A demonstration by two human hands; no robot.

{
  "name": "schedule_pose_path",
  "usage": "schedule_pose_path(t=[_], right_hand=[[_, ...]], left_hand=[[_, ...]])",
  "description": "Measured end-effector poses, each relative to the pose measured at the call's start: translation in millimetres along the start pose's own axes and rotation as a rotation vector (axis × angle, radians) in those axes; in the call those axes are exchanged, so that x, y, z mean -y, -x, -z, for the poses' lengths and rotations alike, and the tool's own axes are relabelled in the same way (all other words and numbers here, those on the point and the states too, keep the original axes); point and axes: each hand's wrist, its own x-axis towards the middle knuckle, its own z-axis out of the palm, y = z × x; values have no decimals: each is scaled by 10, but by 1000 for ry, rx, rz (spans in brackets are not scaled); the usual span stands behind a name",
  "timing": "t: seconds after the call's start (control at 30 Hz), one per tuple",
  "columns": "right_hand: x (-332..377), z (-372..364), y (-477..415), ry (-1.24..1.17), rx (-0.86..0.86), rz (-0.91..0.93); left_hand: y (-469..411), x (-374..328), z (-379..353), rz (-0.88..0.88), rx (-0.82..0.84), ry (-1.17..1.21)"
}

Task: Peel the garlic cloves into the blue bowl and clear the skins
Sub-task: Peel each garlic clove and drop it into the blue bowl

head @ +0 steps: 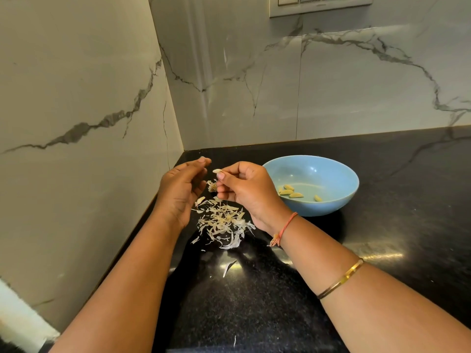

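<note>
My right hand [244,192] pinches a pale garlic clove [217,171] between thumb and forefinger, just left of the blue bowl [339,174]. Several peeled cloves [289,192] lie inside the bowl. My left hand [181,189] hovers a little to the left of the clove with its fingers curled and apart, holding nothing I can see. A garlic root stub [212,186] sits between the two hands. Below them a pile of papery skins [223,222] lies on the black countertop [382,238].
Marble walls meet in a corner right behind the hands, close on the left. Stray skin slivers [229,267] lie nearer to me on the counter. A switch plate [318,5] is on the back wall, high up.
</note>
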Motion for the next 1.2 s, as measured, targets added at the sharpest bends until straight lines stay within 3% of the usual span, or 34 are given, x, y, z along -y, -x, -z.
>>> schedule_pose_path(t=[0.23,0.43,0.67,0.87,1.0,1.2], right_hand=[[9,-4,11,-5,-40,52],[8,16,-4,-39,-43,18],[8,-1,3,-63,0,-8],[-8,-10,-2,51,11,58],[-15,-18,-9,224,2,163],[22,41,-23,240,-70,170]], left_hand=[[10,-5,-10,28,-135,-2],[46,44,-34,29,241,-57],[21,121,-69,-77,175,-83],[0,80,-51,61,230,46],[-15,51,-7,144,169,69],[48,68,-78,-138,-75,-228]])
